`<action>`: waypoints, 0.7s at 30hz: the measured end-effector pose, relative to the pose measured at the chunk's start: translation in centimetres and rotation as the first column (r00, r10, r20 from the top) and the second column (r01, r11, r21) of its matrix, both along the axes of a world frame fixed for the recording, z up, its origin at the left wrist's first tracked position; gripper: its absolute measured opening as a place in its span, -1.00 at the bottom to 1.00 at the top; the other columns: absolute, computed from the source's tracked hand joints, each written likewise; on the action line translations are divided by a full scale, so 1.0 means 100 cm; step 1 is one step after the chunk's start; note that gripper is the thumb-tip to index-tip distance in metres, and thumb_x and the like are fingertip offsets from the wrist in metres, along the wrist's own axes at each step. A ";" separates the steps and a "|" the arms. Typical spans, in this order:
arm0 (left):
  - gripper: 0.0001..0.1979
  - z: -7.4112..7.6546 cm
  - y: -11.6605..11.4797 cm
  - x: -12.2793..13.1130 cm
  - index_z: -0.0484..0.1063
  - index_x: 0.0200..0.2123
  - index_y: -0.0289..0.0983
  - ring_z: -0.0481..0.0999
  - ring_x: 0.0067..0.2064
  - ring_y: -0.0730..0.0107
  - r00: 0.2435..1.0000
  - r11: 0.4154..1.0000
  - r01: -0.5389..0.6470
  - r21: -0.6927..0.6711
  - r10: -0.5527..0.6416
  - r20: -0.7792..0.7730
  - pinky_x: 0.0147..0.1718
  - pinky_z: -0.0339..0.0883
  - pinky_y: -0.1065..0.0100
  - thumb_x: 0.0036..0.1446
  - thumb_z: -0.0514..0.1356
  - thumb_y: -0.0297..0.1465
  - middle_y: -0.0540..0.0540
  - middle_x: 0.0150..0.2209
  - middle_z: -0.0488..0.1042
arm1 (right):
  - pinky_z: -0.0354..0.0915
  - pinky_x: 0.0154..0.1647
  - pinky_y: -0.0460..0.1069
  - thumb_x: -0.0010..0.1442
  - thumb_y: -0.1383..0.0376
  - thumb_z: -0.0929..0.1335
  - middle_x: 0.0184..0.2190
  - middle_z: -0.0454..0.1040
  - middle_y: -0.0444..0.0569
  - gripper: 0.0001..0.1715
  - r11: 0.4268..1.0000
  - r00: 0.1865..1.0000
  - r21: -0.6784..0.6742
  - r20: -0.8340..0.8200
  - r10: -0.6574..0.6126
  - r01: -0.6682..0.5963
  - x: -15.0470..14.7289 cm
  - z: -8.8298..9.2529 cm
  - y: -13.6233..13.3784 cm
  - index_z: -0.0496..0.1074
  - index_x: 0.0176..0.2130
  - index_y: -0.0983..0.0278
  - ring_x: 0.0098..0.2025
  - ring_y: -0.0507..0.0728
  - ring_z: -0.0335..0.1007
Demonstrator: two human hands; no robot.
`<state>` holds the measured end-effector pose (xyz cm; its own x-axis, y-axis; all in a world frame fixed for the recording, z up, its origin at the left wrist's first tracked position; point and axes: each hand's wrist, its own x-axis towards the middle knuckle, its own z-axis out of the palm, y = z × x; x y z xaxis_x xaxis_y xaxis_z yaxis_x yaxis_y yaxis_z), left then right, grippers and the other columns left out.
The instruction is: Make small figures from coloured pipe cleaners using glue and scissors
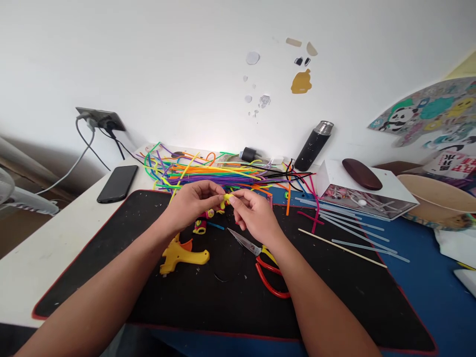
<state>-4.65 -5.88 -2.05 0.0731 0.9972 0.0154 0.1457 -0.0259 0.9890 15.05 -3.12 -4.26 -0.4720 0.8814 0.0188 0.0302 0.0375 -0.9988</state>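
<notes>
Over the middle of the black mat, a small yellow pipe cleaner piece [227, 197] is pinched between both hands. My left hand [196, 201] grips its left side with thumb and forefinger, while my right hand [253, 210] closes on its right side. Just below the left hand lie small pink and yellow pieces [200, 227] and a short blue strip [215, 225]. A yellow plastic glue gun [182, 255] with an orange trigger rests nearer to me. Scissors [256, 250] with red and yellow handles lie below the right hand, partly hidden by the forearm.
Behind the hands spreads a pile of coloured pipe cleaners [211, 173]. A phone [118, 184] lies at left. On the right are clear glue sticks [364, 230], a thin wooden stick [342, 247], a white box [372, 198] with a dark case on top, and a black flask [314, 146].
</notes>
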 end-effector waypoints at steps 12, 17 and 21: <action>-0.72 -0.008 0.001 0.003 0.47 -0.15 -0.27 0.50 -0.29 0.40 0.989 0.989 0.147 0.003 -0.147 0.007 -0.29 0.38 0.35 0.11 0.41 -0.32 -0.02 -0.30 0.52 | 0.10 -0.65 -0.11 0.33 0.03 0.39 -0.65 0.35 -0.28 -0.68 1.000 0.998 0.014 0.062 0.008 -0.009 0.001 -0.002 0.002 0.47 -0.21 0.24 -0.71 -0.04 0.19; -0.60 -0.009 -0.002 0.009 0.48 0.02 -0.25 0.51 -0.32 0.38 0.989 0.988 0.148 0.042 -0.149 0.021 -0.32 0.40 0.34 0.10 0.38 -0.36 0.00 -0.32 0.52 | 0.09 -0.67 -0.11 0.30 0.01 0.41 -0.64 0.36 -0.28 -0.67 1.000 0.999 -0.008 0.047 0.024 -0.023 0.001 -0.002 0.002 0.47 -0.22 0.24 -0.71 -0.04 0.18; -0.67 -0.009 -0.002 0.010 0.51 -0.04 -0.27 0.54 -0.32 0.36 0.993 0.992 0.113 0.058 -0.114 0.024 -0.32 0.41 0.33 0.11 0.37 -0.36 -0.03 -0.32 0.55 | 0.07 -0.68 -0.12 0.32 -0.02 0.39 -0.62 0.40 -0.24 -0.62 0.999 0.999 -0.034 -0.006 0.032 -0.032 0.001 -0.005 0.004 0.49 -0.17 0.25 -0.71 -0.04 0.20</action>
